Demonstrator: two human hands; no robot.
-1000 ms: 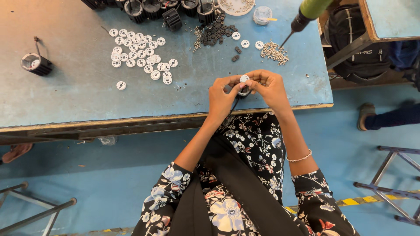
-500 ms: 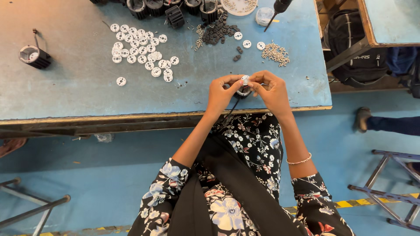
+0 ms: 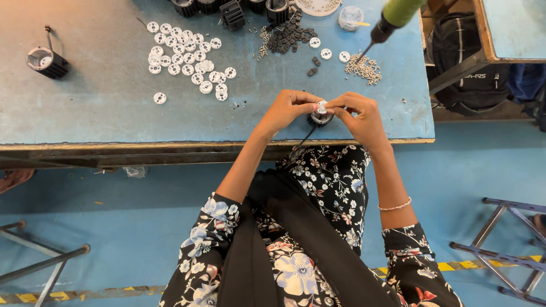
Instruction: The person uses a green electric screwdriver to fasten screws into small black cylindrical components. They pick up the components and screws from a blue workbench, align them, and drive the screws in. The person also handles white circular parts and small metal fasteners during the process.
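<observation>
My left hand [image 3: 288, 108] and my right hand [image 3: 359, 115] meet over the near edge of the blue worktable [image 3: 102, 108]. Together they pinch a small black round housing [image 3: 319, 117] with a white disc on top, a thin dark wire trailing down from it. Fingertips of both hands press on the white disc. Beyond the hands lie several white discs [image 3: 187, 59], a heap of small black parts [image 3: 289, 38] and a pile of small metal screws [image 3: 363, 66].
A green-handled screwdriver [image 3: 392, 17] hangs over the table's far right. Black housings [image 3: 232, 11] line the back edge; another one [image 3: 46, 60] stands alone at the left. A black backpack [image 3: 469, 68] sits right of the table. Metal stool frames [image 3: 506, 250] stand on the blue floor.
The hands stay together on the black housing, shifted slightly. The hanging screwdriver has swung back into view at the upper right.
</observation>
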